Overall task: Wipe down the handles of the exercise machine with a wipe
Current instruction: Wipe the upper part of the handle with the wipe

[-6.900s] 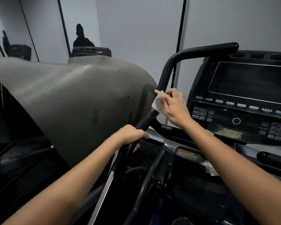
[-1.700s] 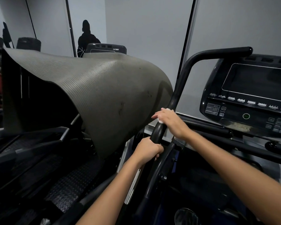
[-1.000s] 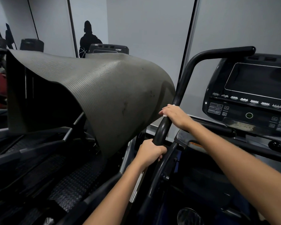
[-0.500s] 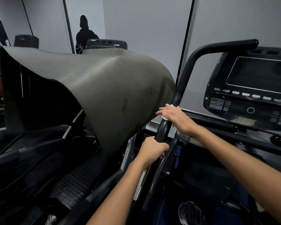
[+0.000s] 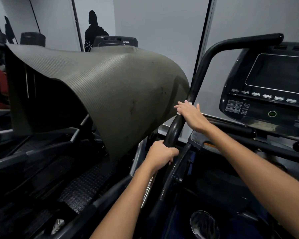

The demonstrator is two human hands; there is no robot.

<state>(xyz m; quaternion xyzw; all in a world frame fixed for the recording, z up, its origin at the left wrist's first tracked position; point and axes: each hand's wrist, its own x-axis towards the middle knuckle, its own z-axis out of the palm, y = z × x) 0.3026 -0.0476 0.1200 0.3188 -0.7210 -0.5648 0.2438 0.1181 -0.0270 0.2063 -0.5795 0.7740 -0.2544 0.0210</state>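
Nearest you, your left hand (image 5: 161,153) is curled tight round the lower stretch of the black handle (image 5: 175,130), steadying it. Just above, your right hand (image 5: 191,113) lies over the bar with fingers nearly straight, pressing the wipe (image 5: 190,103), only a white edge showing. The wipe is likely soft, thin and light; wrap it round the rigid, glossy tube. Farther right sits the console (image 5: 269,94).

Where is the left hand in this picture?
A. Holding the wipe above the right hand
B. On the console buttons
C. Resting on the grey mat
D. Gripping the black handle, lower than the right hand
D: the left hand is curled around the black handle, below the right hand, which presses the wipe to the same handle higher up.
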